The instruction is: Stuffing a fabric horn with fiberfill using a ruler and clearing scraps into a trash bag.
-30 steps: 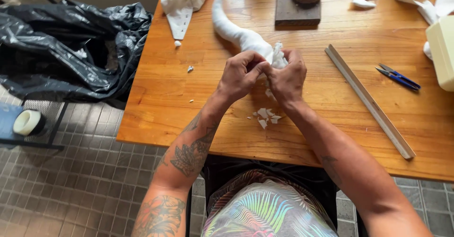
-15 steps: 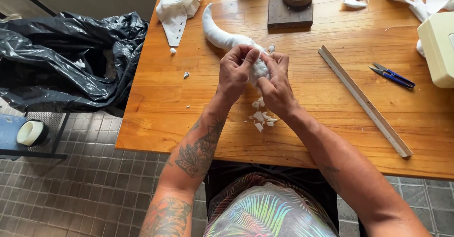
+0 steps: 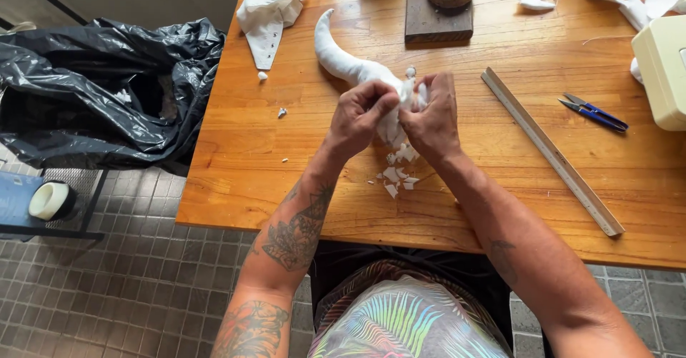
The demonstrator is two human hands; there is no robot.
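Wooden table [image 3: 286, 158] | left hand [image 3: 361, 118], right hand [image 3: 432, 118] pinching white horn-shaped piece [image 3: 343, 61] between them

Wooden table [image 3: 286, 186], grey tiled floor [image 3: 128, 294], black plastic bag [image 3: 100, 86] alongside, possibly daylight.

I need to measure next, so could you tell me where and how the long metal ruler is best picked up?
Grip the metal ruler near its middle, from above, fingers pinching its two long edges. It lies flat and slanted on the wooden table, clear of the blue snips.
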